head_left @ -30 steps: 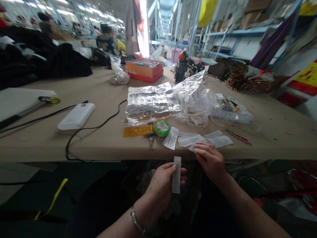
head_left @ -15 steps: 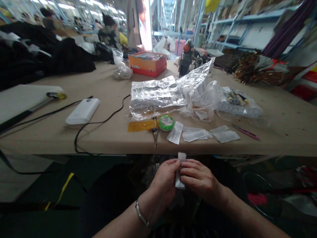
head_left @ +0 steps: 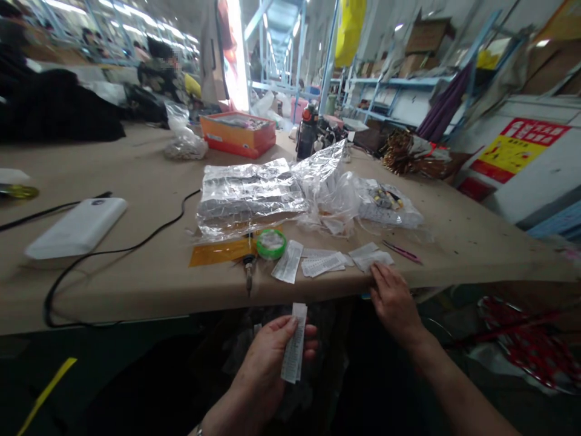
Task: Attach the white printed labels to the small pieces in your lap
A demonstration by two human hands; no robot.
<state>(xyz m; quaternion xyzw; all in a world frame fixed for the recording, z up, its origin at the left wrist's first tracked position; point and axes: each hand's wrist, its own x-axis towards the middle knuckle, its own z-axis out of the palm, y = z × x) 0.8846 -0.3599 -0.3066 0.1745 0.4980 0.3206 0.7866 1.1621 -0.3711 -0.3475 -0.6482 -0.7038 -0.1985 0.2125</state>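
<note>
My left hand (head_left: 267, 348), in front of the table edge, grips a thin stack of printed white labels (head_left: 295, 351) between thumb and fingers. My right hand (head_left: 394, 300) reaches over the table edge, fingers stretched out. Its fingertips touch the front of the rightmost loose labels (head_left: 367, 254); the thumb is mostly hidden. More labels (head_left: 323, 264) lie fanned to the left, and another small strip pile (head_left: 288, 261) rests beside a green tape roll (head_left: 271, 243). Just right of my right hand lie pink-handled tweezers (head_left: 403, 251).
A soldering-iron-like tool (head_left: 249, 272) points over the front edge, near amber film (head_left: 218, 253). Behind are silver plastic packaging (head_left: 249, 194), a clear bag (head_left: 390, 206), an orange box (head_left: 240, 133) and a bottle (head_left: 307, 130). A white power bank (head_left: 79, 227) and black cable (head_left: 154, 233) lie left.
My right hand has left the stack and moved right and forward to the loose labels on the table. The left hand keeps the stack, and the view has turned right.
</note>
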